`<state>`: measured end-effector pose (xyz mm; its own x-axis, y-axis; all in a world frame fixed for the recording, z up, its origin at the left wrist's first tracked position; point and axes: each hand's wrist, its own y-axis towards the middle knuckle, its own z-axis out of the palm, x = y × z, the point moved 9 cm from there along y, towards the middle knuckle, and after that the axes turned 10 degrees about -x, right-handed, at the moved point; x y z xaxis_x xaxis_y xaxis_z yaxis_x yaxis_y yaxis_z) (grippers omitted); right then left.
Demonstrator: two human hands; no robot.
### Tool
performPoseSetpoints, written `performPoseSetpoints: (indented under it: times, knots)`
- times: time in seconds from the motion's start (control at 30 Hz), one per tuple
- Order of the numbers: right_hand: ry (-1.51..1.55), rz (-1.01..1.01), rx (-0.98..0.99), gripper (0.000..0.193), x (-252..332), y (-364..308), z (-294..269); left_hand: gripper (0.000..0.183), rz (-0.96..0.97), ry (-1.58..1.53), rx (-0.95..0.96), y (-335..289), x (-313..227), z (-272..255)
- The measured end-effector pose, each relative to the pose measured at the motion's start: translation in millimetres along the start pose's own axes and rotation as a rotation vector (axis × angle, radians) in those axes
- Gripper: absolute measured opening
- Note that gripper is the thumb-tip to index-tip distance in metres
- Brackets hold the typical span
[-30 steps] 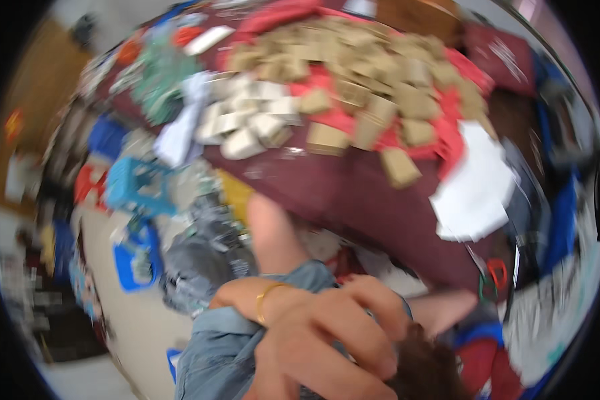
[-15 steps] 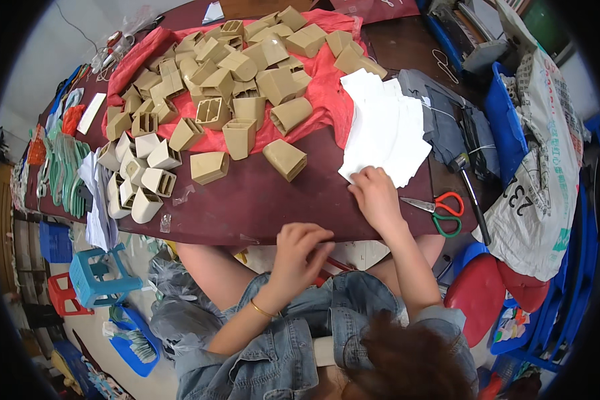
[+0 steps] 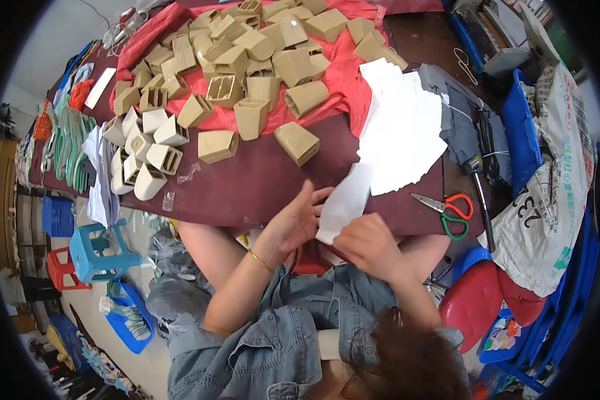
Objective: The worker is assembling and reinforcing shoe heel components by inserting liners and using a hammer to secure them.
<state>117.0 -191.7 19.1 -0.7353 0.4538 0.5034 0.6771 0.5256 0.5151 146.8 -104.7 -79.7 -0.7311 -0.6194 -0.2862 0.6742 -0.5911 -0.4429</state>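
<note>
A cut piece of white sheet is pinched at its near end in my right hand, above the table's front edge. On the left of that piece my left hand is raised, fingers apart; its fingertips come close to the sheet's edge, and I cannot tell whether they touch it. Just beyond lies a fanned stack of similar white sheets. Two tan hollow tapered blocks rest on the dark red tabletop, in front of a large heap of the same blocks.
Red plastic sheeting lies under the heap. White-covered blocks are grouped at left. Scissors and a hammer lie at the right edge, by folded grey cloth and a white woven sack.
My right hand has drawn one white sheet off the stack toward me. My left hand has opened and turned toward that sheet. The view has shifted slightly.
</note>
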Motion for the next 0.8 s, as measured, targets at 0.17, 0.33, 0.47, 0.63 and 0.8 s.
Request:
performPoseSetpoints:
  times: [0.17,0.33,0.47,0.63,0.8]
  knots:
    - [0.090,-0.055,0.065,0.021,18,-7,12,0.045,-0.088,0.358,-0.234,-23,30,-28]
    - [0.086,0.018,-0.137,0.031,29,25,-4,0.047,0.484,0.124,-0.346,-65,-1,-16]
    - [0.053,-0.248,0.013,0.074,77,39,43,0.046,0.660,0.078,-0.425,-93,-13,11]
    - [-0.325,0.143,-0.080,0.087,-5,54,23,0.041,0.764,-0.001,-0.449,-113,-19,-22]
    - [-0.104,-0.297,0.039,0.085,55,36,49,0.046,0.719,-0.061,-0.392,-120,-17,-10]
